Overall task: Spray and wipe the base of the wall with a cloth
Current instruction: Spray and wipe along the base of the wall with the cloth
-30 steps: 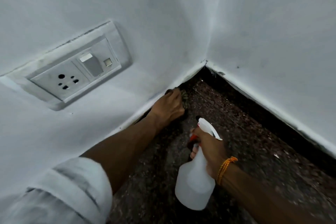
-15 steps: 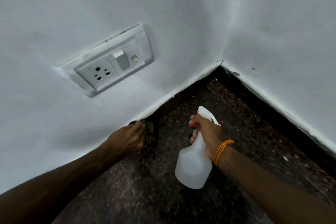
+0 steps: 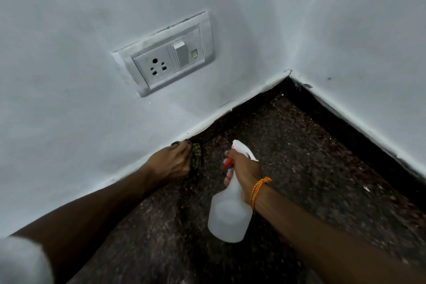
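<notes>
The left grip (image 3: pixel 170 163) holds a dark patterned cloth (image 3: pixel 197 154), fingers curled round it, pressing it against the base of the wall (image 3: pixel 207 122) at the floor's (image 3: pixel 299 168) left edge, below the socket plate (image 3: pixel 168 62). The right grip (image 3: pixel 244 168) is wrapped round the neck of a white spray bottle (image 3: pixel 228 214), held above the floor just beside the cloth, nozzle toward the wall. An orange thread (image 3: pixel 258 189) circles that wrist.

Both bare forearms reach forward. The left grip (image 3: pixel 169 163), palm down with fingers curled, holds a cloth (image 3: pixel 197 154) at the left edge of the floor (image 3: pixel 299 157). The right grip (image 3: pixel 244 168) wraps a spray bottle (image 3: pixel 228 214) at its neck.
</notes>
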The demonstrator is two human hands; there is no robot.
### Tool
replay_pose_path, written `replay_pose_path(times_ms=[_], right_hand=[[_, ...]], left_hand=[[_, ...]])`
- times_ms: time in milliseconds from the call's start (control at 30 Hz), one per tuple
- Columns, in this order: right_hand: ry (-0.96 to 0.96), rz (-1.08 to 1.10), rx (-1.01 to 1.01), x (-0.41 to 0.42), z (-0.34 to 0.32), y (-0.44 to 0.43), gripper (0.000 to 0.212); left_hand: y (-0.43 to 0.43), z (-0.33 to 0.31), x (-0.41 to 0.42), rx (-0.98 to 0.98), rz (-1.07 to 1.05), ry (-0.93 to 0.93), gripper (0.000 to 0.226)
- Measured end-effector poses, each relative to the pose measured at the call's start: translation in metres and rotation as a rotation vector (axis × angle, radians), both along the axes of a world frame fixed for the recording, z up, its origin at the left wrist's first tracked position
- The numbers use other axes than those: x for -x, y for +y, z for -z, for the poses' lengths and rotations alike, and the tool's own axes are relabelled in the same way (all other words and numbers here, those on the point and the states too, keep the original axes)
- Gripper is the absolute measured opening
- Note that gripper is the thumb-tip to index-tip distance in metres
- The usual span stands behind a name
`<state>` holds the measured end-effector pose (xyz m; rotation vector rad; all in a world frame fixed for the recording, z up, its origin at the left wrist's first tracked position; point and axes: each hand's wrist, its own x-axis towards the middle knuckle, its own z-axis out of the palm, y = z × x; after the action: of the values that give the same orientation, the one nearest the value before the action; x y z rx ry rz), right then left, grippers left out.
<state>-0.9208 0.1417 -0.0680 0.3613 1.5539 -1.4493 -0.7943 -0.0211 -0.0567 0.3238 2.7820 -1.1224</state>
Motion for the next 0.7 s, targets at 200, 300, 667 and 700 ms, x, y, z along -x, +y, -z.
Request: replay_pose_path(times_ms=[200, 300, 667, 700], right_hand=[[0.076, 0.003, -0.009, 0.014, -0.012, 0.003, 0.024], [0.09, 0.012, -0.01, 0.022, -0.012, 0.006, 0.023], [0.154, 0.003, -0.05, 0.015, -0.016, 0.004, 0.04], [0.159, -0.005, -0.049, 0.013, -0.017, 0.003, 0.04]], left_hand=[[0.003, 0.033, 0.049, -0.081, -0.008, -0.032, 0.042], [-0.003, 0.034, 0.02, -0.07, -0.009, -0.083, 0.035], [0.01, 0.012, 0.062, -0.051, -0.015, -0.052, 0.026], [0.012, 0.009, 0.072, -0.094, -0.045, -0.057, 0.026]])
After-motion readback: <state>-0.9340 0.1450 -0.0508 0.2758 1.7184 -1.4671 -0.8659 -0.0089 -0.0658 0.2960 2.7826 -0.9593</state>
